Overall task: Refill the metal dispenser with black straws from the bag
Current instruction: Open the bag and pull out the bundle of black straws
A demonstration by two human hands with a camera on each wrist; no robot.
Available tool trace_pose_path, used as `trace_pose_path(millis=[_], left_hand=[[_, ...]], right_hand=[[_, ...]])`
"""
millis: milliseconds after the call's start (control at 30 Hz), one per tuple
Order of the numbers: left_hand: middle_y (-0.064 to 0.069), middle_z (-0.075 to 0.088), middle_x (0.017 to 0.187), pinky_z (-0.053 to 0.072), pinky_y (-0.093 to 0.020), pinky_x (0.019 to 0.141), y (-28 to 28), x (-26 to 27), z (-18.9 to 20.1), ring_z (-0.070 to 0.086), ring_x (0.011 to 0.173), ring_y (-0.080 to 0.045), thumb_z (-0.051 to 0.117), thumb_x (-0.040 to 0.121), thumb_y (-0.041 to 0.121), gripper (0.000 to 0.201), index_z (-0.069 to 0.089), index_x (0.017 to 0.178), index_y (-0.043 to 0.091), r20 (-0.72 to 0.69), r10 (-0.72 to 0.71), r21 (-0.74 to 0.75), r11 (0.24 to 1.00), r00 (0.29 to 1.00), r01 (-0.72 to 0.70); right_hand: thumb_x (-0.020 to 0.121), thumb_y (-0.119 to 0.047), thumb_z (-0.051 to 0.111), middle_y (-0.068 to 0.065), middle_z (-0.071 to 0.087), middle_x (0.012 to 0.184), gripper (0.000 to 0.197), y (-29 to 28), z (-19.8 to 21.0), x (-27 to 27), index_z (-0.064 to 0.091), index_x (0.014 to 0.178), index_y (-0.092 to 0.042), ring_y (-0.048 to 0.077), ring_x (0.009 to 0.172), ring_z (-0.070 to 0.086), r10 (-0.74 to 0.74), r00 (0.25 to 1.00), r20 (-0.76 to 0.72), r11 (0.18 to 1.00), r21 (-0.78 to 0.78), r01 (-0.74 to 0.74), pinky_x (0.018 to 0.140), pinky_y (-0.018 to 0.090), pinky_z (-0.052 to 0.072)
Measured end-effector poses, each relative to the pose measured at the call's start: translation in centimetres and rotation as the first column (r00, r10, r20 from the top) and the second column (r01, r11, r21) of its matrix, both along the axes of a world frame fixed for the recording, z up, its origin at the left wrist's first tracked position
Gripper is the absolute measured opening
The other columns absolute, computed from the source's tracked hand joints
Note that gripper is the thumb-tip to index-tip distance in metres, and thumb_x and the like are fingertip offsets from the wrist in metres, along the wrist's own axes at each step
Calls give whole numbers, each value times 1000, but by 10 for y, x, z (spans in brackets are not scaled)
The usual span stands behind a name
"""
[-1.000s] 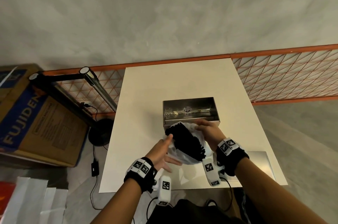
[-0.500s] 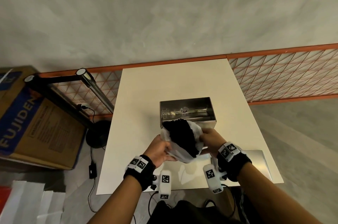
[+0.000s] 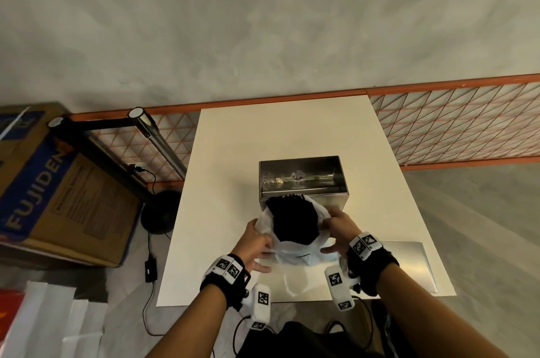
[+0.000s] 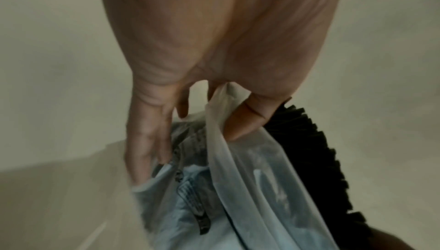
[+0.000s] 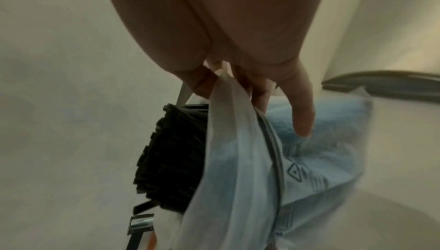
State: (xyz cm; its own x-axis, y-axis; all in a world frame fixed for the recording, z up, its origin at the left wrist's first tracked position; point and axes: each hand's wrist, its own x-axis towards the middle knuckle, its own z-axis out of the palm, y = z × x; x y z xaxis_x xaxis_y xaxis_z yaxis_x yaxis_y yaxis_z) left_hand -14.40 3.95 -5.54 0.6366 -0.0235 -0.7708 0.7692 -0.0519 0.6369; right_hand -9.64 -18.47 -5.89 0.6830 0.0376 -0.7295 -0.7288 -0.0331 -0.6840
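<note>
White table (image 3: 233, 159) by a grey wall. We pinch the plastic bag (image 3: 295, 251) with both hands: left hand (image 3: 254, 243) has thumb and fingers closed on its left edge, right hand (image 3: 340, 229) on its right edge. Black straws (image 3: 293, 220) stick out of the bag's mouth, just in front of the open metal dispenser (image 3: 302, 179). Metal lid (image 3: 409, 264) lies right of the bag; cardboard box (image 3: 58, 191) well left of it.
</note>
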Motion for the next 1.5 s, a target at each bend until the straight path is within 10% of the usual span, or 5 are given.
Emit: trace_pose_path(millis=[333, 567, 833, 1167, 1500], left_hand=[[-13, 68, 130, 59, -62, 81, -14, 2, -1, 66, 111, -44, 48, 87, 4, 73, 37, 143, 50, 41, -164, -147, 975, 986, 168], [-23, 61, 132, 49, -75, 91, -5, 4, -3, 60, 115, -52, 31, 81, -17, 66, 55, 135, 14, -44, -16, -277, 961, 999, 3], [-29, 64, 129, 47, -78, 91, 13, 6, -16, 60, 117, -54, 40, 88, -6, 29, 61, 107, 0, -161, 269, -352, 883, 950, -310], [-12, 74, 111, 60, -50, 85, -4, 8, -3, 68, 105, -36, 48, 98, 15, 27, 68, 116, 20, 22, 219, -77, 973, 975, -217], [-22, 73, 108, 57, -45, 77, 10, 21, -10, 68, 97, -35, 46, 107, 15, 28, 68, 107, -3, -90, 489, -279, 824, 868, -493]], right_hand=[[45, 7, 46, 24, 69, 114, 81, 20, 7, -6, 69, 118, -17, 44, 108, 62, 3, 988, 155, 965, 258, -44, 90, 53, 51], [86, 13, 50, -3, 71, 75, 31, 8, 13, -6, 69, 92, -11, 11, 75, 68, 8, 983, 183, 998, 62, -20, 53, 11, 47], [71, 12, 42, 22, 65, 88, 41, -9, -12, 0, 68, 101, 2, 35, 79, 63, -218, 976, 11, 966, 148, 214, 71, 51, 52], [95, -5, 48, 11, 73, 98, 30, 11, 1, -1, 71, 108, -20, 30, 86, 68, 56, 994, 89, 998, -1, -56, 56, 41, 58], [91, -9, 50, 12, 60, 68, 13, -6, -4, 10, 60, 82, -11, 27, 66, 58, -232, 962, -143, 922, 283, 264, 62, 36, 56]])
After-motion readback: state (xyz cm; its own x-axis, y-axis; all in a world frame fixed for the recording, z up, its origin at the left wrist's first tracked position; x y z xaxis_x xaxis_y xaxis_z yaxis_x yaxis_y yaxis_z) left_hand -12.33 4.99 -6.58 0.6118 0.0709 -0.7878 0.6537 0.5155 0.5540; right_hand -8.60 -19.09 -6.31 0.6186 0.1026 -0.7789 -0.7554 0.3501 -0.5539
